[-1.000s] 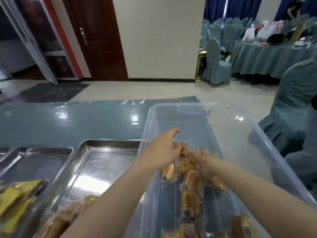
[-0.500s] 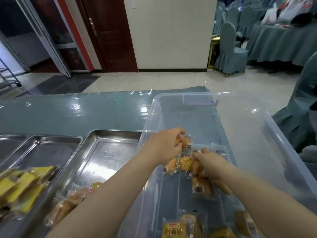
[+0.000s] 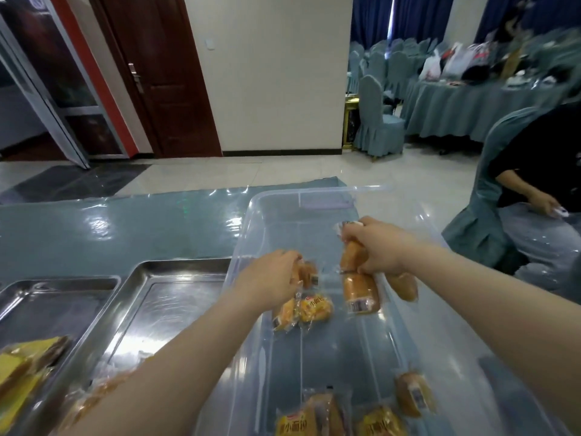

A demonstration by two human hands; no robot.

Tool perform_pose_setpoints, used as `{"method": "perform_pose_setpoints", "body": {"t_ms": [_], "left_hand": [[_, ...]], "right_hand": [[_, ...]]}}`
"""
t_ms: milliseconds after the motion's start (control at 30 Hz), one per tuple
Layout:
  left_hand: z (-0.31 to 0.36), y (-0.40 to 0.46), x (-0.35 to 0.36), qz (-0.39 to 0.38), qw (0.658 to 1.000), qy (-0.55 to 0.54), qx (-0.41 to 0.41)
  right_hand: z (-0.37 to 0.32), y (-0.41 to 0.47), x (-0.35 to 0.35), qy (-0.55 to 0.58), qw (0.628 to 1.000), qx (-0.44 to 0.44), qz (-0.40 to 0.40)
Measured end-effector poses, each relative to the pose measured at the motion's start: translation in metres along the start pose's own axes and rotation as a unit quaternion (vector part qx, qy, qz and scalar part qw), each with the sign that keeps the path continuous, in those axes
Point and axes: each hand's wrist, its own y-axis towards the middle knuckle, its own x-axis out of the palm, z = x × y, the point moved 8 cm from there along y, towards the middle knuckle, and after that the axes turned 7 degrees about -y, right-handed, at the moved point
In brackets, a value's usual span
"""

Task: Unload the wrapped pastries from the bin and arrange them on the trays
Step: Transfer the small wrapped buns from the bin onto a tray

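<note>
Gripping wrapped pastries over the clear bin (image 3: 251,221) at frame centre: left hand (image 3: 267,283) clutches several (image 3: 306,297), right hand (image 3: 377,247) (fingers curled tight) holds others (image 3: 360,286).

Both hands now hold wrapped pastries raised off the floor of the clear bin (image 3: 314,196), where a second ago they were only reaching down among them. The left hand (image 3: 267,280) grips a dangling cluster (image 3: 309,305); the right hand (image 3: 379,245) has drawn away toward 2 o'clock, gripping several buns (image 3: 360,291). The two hands are now apart.
</note>
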Motion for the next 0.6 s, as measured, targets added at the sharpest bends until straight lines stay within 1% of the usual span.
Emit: {"method": "perform_pose_setpoints", "body": {"t_ms": [100,233,267,300,333,367,433,467,500,533,600], "left_hand": [[-0.005,0.014,0.006,-0.027,0.999,-0.029,-0.037],[-0.021,0.039,0.035,-0.141,0.981,-0.007,-0.13],[-0.021,0.046,0.043,-0.148,0.979,-0.013,-0.138],[-0.02,0.052,0.052,-0.136,0.98,-0.026,-0.14],[-0.019,0.059,0.059,-0.099,0.984,-0.047,-0.142],[-0.02,0.065,0.063,-0.042,0.985,-0.078,-0.15],[-0.026,0.071,0.066,0.074,0.972,-0.13,-0.179],[-0.029,0.073,0.07,0.103,0.971,-0.121,-0.178],[-0.031,0.076,0.078,0.104,0.977,-0.085,-0.167],[-0.034,0.079,0.089,0.082,0.984,-0.04,-0.151],[-0.042,0.08,0.114,0.008,0.991,0.045,-0.128]], "right_hand": [[0.002,-0.016,-0.007,-0.004,1.0,0.001,0.004],[-0.001,-0.026,0.008,0.0,0.999,0.033,0.003],[-0.003,-0.026,0.014,0.001,1.0,0.028,-0.009],[-0.007,-0.026,0.021,0.0,1.0,0.017,-0.025],[-0.011,-0.025,0.028,0.001,0.999,0.001,-0.043],[-0.016,-0.023,0.034,0.004,0.998,-0.014,-0.058],[-0.021,-0.019,0.043,0.007,0.996,-0.036,-0.078],[-0.022,-0.017,0.046,0.006,0.996,-0.039,-0.084],[-0.022,-0.015,0.048,-0.001,0.995,-0.04,-0.09],[-0.021,-0.013,0.049,-0.011,0.995,-0.04,-0.096],[-0.022,-0.01,0.049,-0.017,0.994,-0.043,-0.098]]}}
